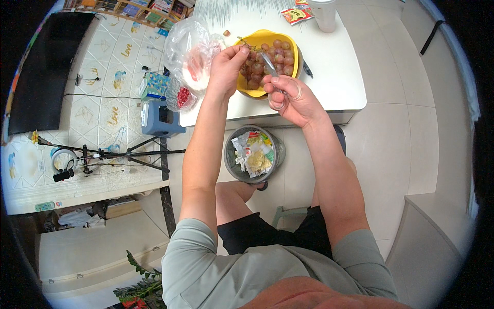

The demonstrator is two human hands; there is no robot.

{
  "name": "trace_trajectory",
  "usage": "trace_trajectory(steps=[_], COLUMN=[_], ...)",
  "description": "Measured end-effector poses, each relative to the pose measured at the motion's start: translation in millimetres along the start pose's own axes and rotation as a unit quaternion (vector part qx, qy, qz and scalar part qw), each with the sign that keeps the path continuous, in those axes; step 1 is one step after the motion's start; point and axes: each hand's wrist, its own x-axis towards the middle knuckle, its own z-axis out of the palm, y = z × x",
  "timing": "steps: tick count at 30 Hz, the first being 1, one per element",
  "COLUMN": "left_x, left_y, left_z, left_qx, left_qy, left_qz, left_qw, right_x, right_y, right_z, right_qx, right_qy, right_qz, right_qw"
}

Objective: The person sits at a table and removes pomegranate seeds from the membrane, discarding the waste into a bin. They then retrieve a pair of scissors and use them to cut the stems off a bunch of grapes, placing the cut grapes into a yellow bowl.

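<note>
My left hand (228, 65) pinches a grape stem (252, 47) at the left side of a yellow basin (296, 58). Several reddish grapes (278, 52) fill much of the basin, some on their stems. In my right hand (295, 96) is a pair of scissors (271, 66), its loops around my fingers and its metal blades pointing over the grapes toward the stem. Whether the blades touch the stem cannot be made out. The basin stands on a white table (335, 83), close to its near edge.
Left of the basin lie clear plastic bags (189, 42) and a clear container of red seeds (183, 96). A dark pen-like object (307, 69) lies at right, with a plastic cup (323, 15) and snack packets (297, 15) behind. Below stands a filled trash bin (229, 162); a tripod (135, 153) is at left.
</note>
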Motion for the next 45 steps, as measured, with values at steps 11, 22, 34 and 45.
trace_trajectory(steps=[11,22,34,45], left_x=[0.4,9.3,8.9,4.0], left_y=[-0.8,-2.3,-2.7,-0.6], left_z=[1.1,1.2,-4.9,3.9], left_qx=[0.007,-0.075,-0.059,-0.063], left_qy=[0.009,0.03,-0.019,-0.007], left_qz=[0.007,0.009,0.004,-0.005], left_qw=[1.0,0.997,0.998,0.998], right_x=[-0.6,-15.7,-9.3,-5.8], right_y=[-0.1,-14.0,-7.5,-3.5], right_z=[0.8,7.6,13.1,10.0], right_qx=[-0.03,-0.086,-0.159,-0.205], right_qy=[0.017,0.044,0.06,0.059], right_qz=[-0.003,0.046,0.071,0.08], right_qw=[0.999,0.994,0.983,0.974])
